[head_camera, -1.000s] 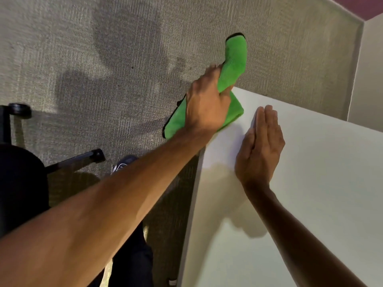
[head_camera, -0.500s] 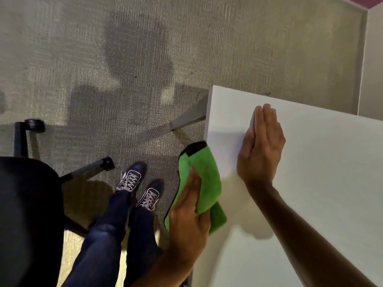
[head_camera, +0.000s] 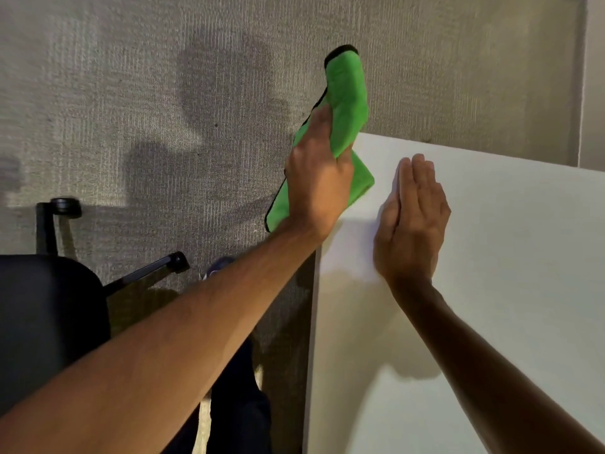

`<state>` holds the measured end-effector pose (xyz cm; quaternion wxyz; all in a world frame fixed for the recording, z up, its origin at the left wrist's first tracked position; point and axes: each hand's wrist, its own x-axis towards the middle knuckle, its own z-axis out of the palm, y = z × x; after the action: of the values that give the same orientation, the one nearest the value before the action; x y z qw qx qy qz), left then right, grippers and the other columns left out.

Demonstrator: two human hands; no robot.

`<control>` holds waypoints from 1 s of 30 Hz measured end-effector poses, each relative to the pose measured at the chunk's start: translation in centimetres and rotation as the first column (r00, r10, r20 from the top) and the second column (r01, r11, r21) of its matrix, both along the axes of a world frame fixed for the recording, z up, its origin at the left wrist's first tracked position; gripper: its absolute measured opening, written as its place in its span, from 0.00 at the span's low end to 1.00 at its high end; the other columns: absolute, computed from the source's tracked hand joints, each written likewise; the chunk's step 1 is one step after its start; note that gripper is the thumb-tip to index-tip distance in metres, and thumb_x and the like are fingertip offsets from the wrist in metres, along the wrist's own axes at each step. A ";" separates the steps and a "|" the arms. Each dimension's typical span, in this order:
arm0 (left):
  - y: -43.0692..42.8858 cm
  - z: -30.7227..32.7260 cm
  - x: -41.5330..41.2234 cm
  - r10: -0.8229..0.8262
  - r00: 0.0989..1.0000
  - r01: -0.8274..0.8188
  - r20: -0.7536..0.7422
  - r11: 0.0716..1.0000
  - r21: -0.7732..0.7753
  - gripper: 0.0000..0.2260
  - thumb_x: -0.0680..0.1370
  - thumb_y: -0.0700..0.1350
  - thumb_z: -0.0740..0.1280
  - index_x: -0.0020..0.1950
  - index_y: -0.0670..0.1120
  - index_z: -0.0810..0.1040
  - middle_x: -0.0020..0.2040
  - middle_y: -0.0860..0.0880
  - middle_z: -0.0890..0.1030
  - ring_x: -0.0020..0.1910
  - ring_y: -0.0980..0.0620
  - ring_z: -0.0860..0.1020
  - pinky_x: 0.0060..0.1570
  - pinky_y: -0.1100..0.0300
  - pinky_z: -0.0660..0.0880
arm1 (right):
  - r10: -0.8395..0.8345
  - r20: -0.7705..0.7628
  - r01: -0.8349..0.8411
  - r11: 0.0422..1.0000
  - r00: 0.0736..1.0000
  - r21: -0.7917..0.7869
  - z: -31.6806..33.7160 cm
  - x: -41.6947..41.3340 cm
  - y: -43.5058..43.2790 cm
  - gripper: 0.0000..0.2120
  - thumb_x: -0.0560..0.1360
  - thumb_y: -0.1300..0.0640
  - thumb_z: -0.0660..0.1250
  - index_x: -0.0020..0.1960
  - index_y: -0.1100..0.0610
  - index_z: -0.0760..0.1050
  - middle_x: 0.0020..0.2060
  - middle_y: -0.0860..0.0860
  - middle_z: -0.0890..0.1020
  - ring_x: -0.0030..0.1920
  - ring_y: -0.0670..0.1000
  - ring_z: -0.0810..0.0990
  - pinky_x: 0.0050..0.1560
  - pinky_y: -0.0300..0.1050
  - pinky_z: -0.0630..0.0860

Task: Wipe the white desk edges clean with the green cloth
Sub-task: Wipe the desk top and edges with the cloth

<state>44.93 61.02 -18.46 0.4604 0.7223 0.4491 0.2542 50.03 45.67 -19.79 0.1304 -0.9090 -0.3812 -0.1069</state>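
Observation:
My left hand grips the green cloth at the far left corner of the white desk. The cloth is folded, with a black hem; one end sticks up past the corner over the carpet, the other hangs down beside the desk's left edge. My right hand lies flat on the desk top, palm down, fingers together, just right of the cloth and holding nothing.
A black office chair with its wheeled base stands at the left on the grey carpet. My legs and a shoe show beside the desk's left edge. A pale wall rises at the far right.
My left hand has slid the cloth forward along the left edge, from the near part half a second ago back up to the far corner. My right hand has stayed put.

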 end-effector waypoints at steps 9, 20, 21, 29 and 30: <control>-0.8 0.3 -0.2 -0.021 0.998 0.024 -0.066 0.998 0.052 0.25 0.78 0.46 0.65 0.74 0.45 0.67 0.62 0.46 0.80 0.56 0.46 0.81 0.53 0.47 0.79 | 0.016 0.098 -0.013 0.999 0.995 -0.039 -0.4 0.1 -0.4 0.22 0.86 0.60 0.54 0.77 0.67 0.67 0.77 0.63 0.71 0.79 0.61 0.68 0.77 0.63 0.69; -1.3 1.2 -0.3 -0.015 0.977 0.052 -0.212 0.984 0.168 0.24 0.79 0.47 0.64 0.75 0.44 0.67 0.64 0.46 0.80 0.57 0.45 0.81 0.53 0.51 0.77 | -0.047 -0.087 0.034 0.989 0.995 -0.142 0.7 -0.3 -0.1 0.26 0.85 0.57 0.56 0.82 0.62 0.60 0.82 0.59 0.63 0.84 0.58 0.59 0.81 0.62 0.63; -1.3 1.3 -0.3 -0.018 0.976 0.055 -0.217 0.985 0.165 0.24 0.79 0.49 0.63 0.75 0.44 0.67 0.64 0.46 0.80 0.56 0.45 0.81 0.53 0.51 0.77 | -0.036 -0.085 0.026 0.992 0.996 -0.121 0.7 -0.3 -0.2 0.26 0.85 0.58 0.57 0.82 0.63 0.61 0.82 0.60 0.63 0.83 0.59 0.59 0.80 0.63 0.64; -0.8 1.6 0.0 -0.082 0.961 0.106 -0.263 0.991 0.078 0.26 0.77 0.53 0.59 0.72 0.43 0.69 0.62 0.44 0.80 0.58 0.43 0.79 0.55 0.49 0.76 | -0.080 -0.166 0.051 0.984 0.983 -0.173 2.0 0.1 0.4 0.25 0.86 0.54 0.51 0.80 0.62 0.65 0.80 0.60 0.67 0.82 0.59 0.63 0.80 0.62 0.66; -0.7 1.7 -0.1 -0.100 0.956 0.120 -0.274 0.991 0.055 0.27 0.76 0.54 0.58 0.72 0.43 0.69 0.62 0.44 0.80 0.59 0.43 0.79 0.56 0.49 0.76 | -0.104 -0.188 0.076 0.986 0.977 -0.147 2.0 0.0 0.4 0.25 0.86 0.54 0.52 0.80 0.63 0.65 0.80 0.60 0.67 0.82 0.59 0.63 0.80 0.61 0.65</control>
<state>44.87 60.29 -16.71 0.3823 0.7900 0.4577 0.1427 50.06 46.04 -17.74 0.0984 -0.9383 -0.3315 0.0036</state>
